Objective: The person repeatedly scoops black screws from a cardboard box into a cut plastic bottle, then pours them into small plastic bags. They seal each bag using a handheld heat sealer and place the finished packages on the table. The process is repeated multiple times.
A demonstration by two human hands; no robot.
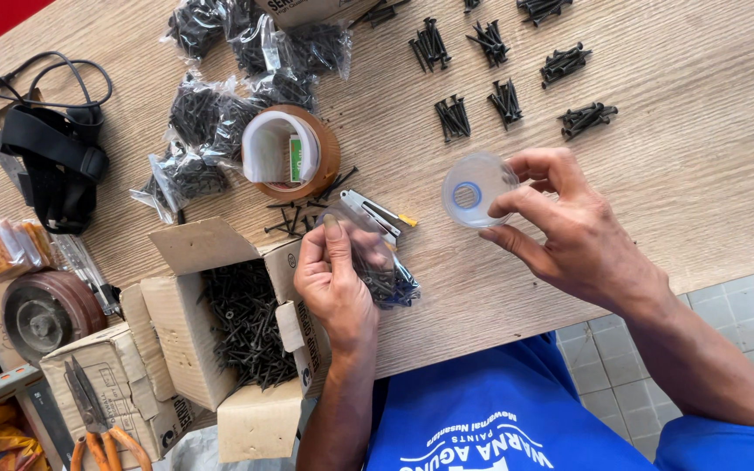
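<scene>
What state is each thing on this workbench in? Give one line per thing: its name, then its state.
Left hand: gripping a small clear bag of screws.
Right hand: holding a clear tape roll.
Screw box: open, full of black screws.
Brown tape: lying flat on the table.
Filled bags: heaped together.
Screw bundles: laid out in separate small piles.
Stapler: lying flat.
Pliers: resting on a closed carton.

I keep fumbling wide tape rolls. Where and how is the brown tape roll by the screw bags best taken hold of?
Grip the brown tape roll across its rim from above, thumb inside the open core and fingers on the outer wall. It lies tilted with the hole facing up, and bagged screws crowd its left, so come from the freer right.
</scene>
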